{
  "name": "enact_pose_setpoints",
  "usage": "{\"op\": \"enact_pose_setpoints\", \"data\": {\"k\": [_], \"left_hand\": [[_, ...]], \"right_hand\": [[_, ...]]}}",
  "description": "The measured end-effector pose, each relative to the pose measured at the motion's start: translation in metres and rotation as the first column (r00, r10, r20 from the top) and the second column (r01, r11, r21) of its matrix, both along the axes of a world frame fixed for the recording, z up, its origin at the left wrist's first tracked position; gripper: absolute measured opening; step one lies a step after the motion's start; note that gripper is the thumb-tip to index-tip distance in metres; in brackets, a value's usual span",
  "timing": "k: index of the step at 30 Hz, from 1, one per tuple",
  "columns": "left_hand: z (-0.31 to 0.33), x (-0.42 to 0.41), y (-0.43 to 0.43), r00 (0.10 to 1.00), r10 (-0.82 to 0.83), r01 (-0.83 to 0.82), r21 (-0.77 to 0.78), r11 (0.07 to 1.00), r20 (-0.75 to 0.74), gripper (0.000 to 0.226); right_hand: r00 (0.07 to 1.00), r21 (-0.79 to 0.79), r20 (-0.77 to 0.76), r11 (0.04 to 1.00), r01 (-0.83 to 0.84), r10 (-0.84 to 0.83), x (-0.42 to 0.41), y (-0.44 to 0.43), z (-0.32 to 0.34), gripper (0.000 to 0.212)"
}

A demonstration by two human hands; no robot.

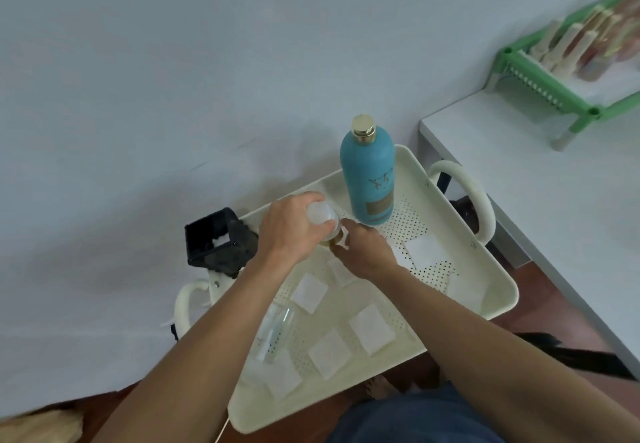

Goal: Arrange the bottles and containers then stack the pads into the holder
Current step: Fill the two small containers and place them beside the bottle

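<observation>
A cream perforated tray [491, 290] holds a tall teal bottle [367, 172] with a gold cap, standing upright at its far corner. My left hand [291, 231] grips a small bottle with a white cap [320, 213] from above, just left of the teal bottle. My right hand [363, 248] touches the same small bottle low on its side. Several white square pads [371, 328] lie scattered on the tray floor. A clear bottle [277, 328] lies on its side near the tray's left edge. A black square holder [216, 238] is fixed at the tray's far left corner.
The tray has looped cream handles [479, 197] at both ends. A white table [540, 207] stands to the right, carrying a green rack [554, 82] with several items. A pale wall is behind the tray. Red-brown floor shows below.
</observation>
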State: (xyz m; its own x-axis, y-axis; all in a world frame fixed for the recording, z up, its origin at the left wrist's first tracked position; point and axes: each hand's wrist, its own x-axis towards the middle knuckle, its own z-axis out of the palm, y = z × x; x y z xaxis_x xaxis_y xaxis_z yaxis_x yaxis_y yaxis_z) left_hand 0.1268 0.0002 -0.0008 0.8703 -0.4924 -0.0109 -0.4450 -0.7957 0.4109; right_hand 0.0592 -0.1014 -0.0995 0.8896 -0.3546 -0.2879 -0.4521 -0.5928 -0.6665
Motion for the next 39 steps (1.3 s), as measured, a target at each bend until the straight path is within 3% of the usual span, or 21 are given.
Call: {"op": "enact_pose_setpoints", "data": {"k": [10, 15, 20, 24, 31, 39], "left_hand": [[-0.018, 0.005, -0.004, 1.0, -0.031, 0.03, 0.042, 0.999, 0.003, 0.053], [-0.017, 0.0, 0.002, 0.999, -0.026, 0.026, -0.008, 1.0, -0.033, 0.072], [-0.014, -0.008, 0.043, 0.998, 0.049, -0.049, -0.004, 0.999, -0.032, 0.065], [-0.022, -0.021, 0.088, 0.992, 0.123, -0.122, 0.03, 0.992, -0.025, 0.058], [-0.045, -0.056, 0.14, 0.968, 0.224, -0.2, 0.202, 0.959, -0.109, 0.063], [-0.052, -0.083, 0.152, 0.965, 0.233, -0.145, 0.49, 0.859, -0.123, 0.07]], "right_hand": [[0.997, -0.017, -0.078, 1.0, 0.023, -0.024, 0.005, 0.0, -0.009, 0.044], [0.998, 0.009, -0.059, 0.999, 0.032, -0.032, 0.002, 0.0, -0.003, 0.048], [0.991, 0.014, -0.015, 0.991, 0.134, -0.134, -0.008, 0.002, 0.003, 0.057], [0.986, 0.027, 0.038, 0.986, 0.163, -0.164, -0.018, 0.009, 0.007, 0.049], [0.996, 0.039, 0.092, 0.999, -0.001, -0.003, -0.024, 0.043, 0.011, 0.034], [0.932, -0.014, 0.113, 0.939, -0.344, 0.343, -0.027, 0.086, 0.004, 0.034]]}}
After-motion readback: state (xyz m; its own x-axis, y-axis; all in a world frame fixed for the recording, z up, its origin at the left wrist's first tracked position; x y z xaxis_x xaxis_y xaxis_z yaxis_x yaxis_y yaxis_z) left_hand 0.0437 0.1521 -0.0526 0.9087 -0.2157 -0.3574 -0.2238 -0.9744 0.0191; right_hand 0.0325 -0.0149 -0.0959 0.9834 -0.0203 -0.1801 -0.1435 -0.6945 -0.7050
